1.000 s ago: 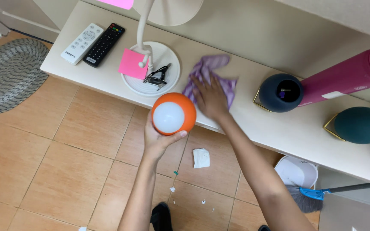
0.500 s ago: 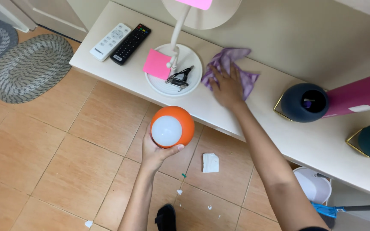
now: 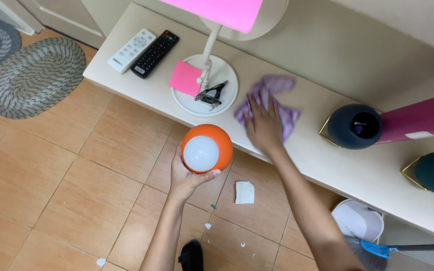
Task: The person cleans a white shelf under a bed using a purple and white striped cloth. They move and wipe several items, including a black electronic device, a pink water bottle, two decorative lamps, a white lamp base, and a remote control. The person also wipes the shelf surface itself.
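Head view: one hand cups an orange ball lamp over the floor, the other presses a cloth flat on the shelf

The left hand (image 3: 189, 175) is curled around the orange ball lamp (image 3: 207, 148), fingers wrapped under and beside it, its white face turned up, held off the shelf edge above the tiled floor (image 3: 76, 190). The right hand (image 3: 263, 128) lies spread, palm down, on the purple cloth (image 3: 272, 95) on the white shelf (image 3: 327, 165). Just beside that hand, toward the left hand's side, stands a round white lamp base (image 3: 227, 98) carrying a pink note (image 3: 186, 78) and dark clips (image 3: 208, 94); further that way lie two remotes (image 3: 144, 50). On the other side sits a dark round vase (image 3: 352, 126), well apart from the cloth. Below the ball a scrap of paper (image 3: 244, 192) lies on the tiles
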